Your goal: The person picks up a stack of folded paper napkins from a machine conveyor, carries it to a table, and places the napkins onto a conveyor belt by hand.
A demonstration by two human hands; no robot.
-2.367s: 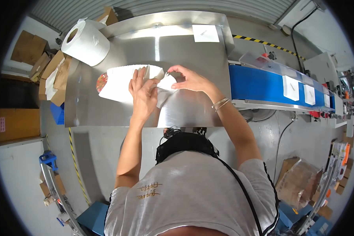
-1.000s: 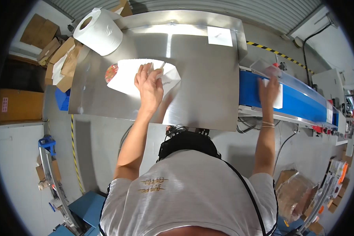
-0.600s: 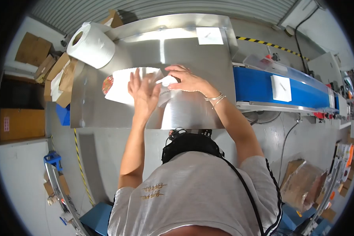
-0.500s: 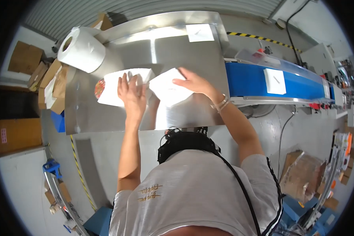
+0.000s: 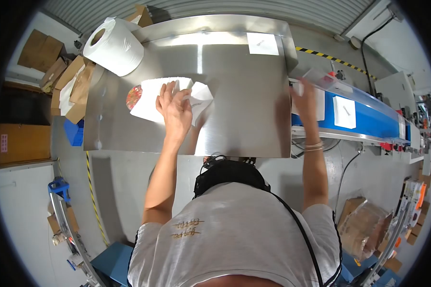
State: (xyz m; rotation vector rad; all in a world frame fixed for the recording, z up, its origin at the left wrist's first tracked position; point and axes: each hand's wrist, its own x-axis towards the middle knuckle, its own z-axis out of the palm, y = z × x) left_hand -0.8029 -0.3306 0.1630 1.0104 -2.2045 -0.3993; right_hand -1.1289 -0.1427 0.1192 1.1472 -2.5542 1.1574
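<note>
As the left hand [image 5: 175, 112] lies over the stack [image 5: 149, 99] left of the frame's centre, its fingers are bent and a little spread on the white sheets; whether they pinch any of them, I cannot tell. At the stack's left end a red patterned piece [image 5: 133, 97] shows, and at the right end 1 pale flap [image 5: 202, 97] juts out past the hand.

Toward the right of the frame, the right hand [image 5: 305, 101] is blurred above the near end of the blue belt [image 5: 374, 123], bangles [image 5: 313, 147] at its wrist. It overlaps the left part of 1 white sheet [image 5: 320, 106]; its grip is too blurred to tell. Just right of that, a 2nd sheet [image 5: 344, 115] with a small dark mark lies on the belt.

On the metal table [image 5: 249, 105], a roll [image 5: 122, 52] sits at the upper left and a marked card [image 5: 263, 44] at the upper right.
</note>
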